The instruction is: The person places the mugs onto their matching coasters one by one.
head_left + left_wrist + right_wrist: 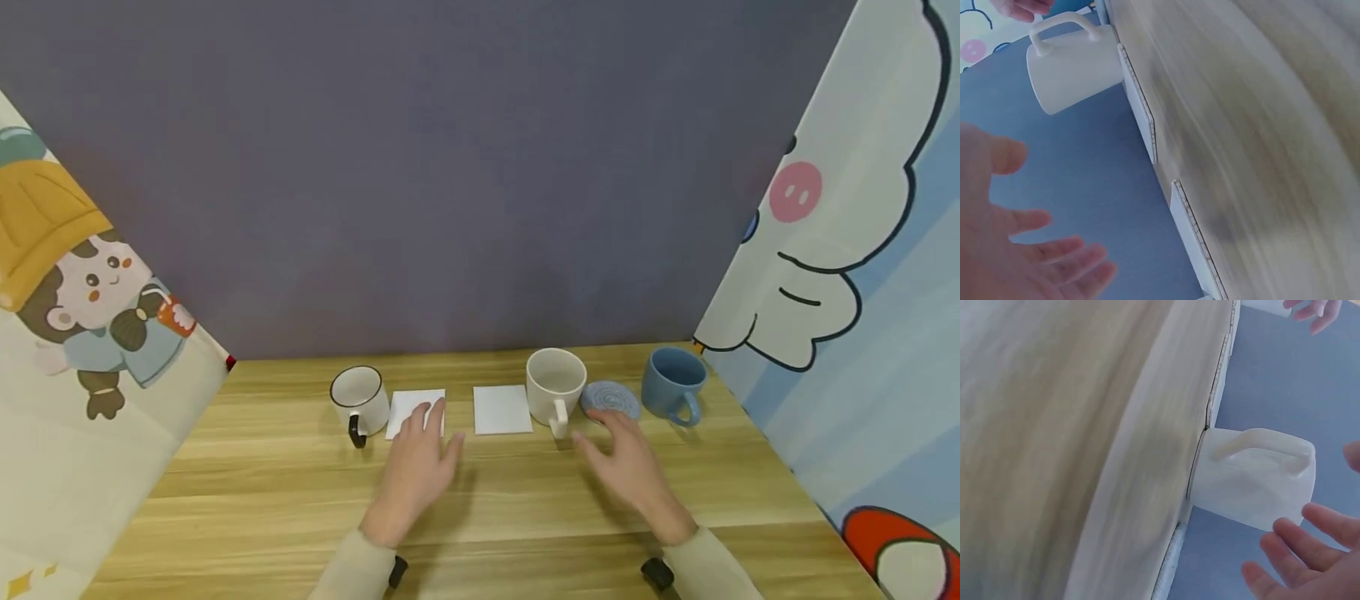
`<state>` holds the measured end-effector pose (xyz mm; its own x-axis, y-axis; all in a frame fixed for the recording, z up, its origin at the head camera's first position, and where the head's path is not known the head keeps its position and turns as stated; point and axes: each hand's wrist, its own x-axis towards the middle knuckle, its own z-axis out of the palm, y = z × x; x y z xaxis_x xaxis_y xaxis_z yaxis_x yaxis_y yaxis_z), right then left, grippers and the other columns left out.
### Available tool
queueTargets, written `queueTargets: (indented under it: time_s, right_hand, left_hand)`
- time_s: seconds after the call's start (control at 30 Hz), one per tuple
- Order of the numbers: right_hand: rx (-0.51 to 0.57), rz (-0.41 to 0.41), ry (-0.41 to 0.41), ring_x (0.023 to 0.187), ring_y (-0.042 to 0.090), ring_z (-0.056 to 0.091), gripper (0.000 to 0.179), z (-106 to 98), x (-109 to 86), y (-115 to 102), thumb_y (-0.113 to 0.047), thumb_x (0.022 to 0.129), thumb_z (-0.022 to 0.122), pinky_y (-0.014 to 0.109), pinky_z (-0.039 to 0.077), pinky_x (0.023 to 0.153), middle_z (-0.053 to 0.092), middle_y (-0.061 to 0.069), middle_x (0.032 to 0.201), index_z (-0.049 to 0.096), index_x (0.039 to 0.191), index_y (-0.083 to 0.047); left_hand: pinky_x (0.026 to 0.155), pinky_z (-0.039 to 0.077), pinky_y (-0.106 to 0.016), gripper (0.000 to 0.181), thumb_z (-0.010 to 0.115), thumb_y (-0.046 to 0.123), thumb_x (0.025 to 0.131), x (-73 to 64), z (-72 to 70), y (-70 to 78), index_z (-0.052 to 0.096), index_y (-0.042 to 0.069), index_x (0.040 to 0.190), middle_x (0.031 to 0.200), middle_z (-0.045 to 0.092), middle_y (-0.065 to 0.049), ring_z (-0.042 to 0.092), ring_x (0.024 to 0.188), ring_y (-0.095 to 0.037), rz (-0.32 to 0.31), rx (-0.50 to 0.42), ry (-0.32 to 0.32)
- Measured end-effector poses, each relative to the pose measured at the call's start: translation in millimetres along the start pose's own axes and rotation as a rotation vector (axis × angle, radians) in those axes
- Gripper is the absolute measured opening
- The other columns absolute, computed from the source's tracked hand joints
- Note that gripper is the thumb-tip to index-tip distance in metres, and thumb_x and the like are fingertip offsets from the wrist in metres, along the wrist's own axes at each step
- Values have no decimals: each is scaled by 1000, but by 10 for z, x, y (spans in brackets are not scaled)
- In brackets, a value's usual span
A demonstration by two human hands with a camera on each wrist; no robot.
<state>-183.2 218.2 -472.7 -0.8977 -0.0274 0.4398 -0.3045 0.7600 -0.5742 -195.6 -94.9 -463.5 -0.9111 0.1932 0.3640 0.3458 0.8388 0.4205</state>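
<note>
3 upright mugs (542,402) beside 3 coasters (502,410)

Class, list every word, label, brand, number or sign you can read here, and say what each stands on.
None: no readable text shows in any view.
The black-rimmed mug, white mug and blue mug show no lettering.
The left white square and right white square look plain.
The round coaster has only rings.
The left wall print and right wall print show cartoons.

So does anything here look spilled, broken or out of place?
Nothing stands out. The black-rimmed mug, plain white mug and blue mug stand upright, the two white squares and round mat lie flat on the table, and I see no spill or damage.
</note>
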Motion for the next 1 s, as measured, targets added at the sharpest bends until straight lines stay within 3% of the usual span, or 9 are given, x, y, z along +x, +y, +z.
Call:
queueTargets:
  time_s: [0.17, 0.33, 0.6, 0.8, 0.9, 1.0]
  right_hand:
    - [145, 39, 38, 110, 37, 63, 36, 31, 46, 6, -20, 93, 75, 55, 51, 94, 68, 17, 117, 68, 118, 3]
    - [304, 110, 14, 107, 34, 65, 30, 49, 82, 3, -18, 96, 73, 52, 54, 93, 69, 17, 114, 68, 116, 4]
    - [386, 243, -27, 110, 30, 65, 30, 66, 160, -35, -22, 99, 68, 27, 53, 85, 70, 15, 116, 70, 117, 1]
    - [414, 291, -9, 98, 21, 65, 28, 96, 240, -75, -22, 99, 68, 25, 51, 78, 72, 13, 106, 71, 114, 1]
    - [474, 331, -6, 86, 20, 66, 28, 117, 255, -94, -18, 98, 68, 27, 55, 74, 71, 15, 100, 69, 112, 6]
    - [552, 378, -9, 85, 24, 67, 28, 144, 258, -105, -14, 98, 68, 34, 59, 77, 69, 17, 101, 67, 111, 11]
  left_hand:
    - [100, 48, -55, 51, 62, 29, 101, 36, -14, -15, 53, -3, 140, 132, 56, -24, 57, 117, -42, 27, -56, 61]
    - [96, 51, -52, 41, 64, 23, 99, 81, 3, -40, 59, -2, 131, 125, 60, -20, 60, 113, -39, 72, -74, 109]
    - [89, 55, -47, 29, 67, 16, 97, 172, 2, -45, 65, -1, 120, 116, 66, -15, 64, 104, -34, 124, -92, 207]
    - [97, 52, -50, 32, 67, 18, 97, 242, 9, -20, 64, -1, 122, 120, 65, -17, 62, 113, -36, 70, -148, 156]
    - [99, 50, -51, 33, 66, 19, 98, 269, 10, -4, 64, 0, 124, 123, 64, -18, 60, 116, -37, 46, -177, 111]
    - [99, 50, -53, 34, 66, 19, 97, 294, -12, 5, 63, 0, 126, 123, 64, -18, 59, 118, -37, 45, -190, 84]
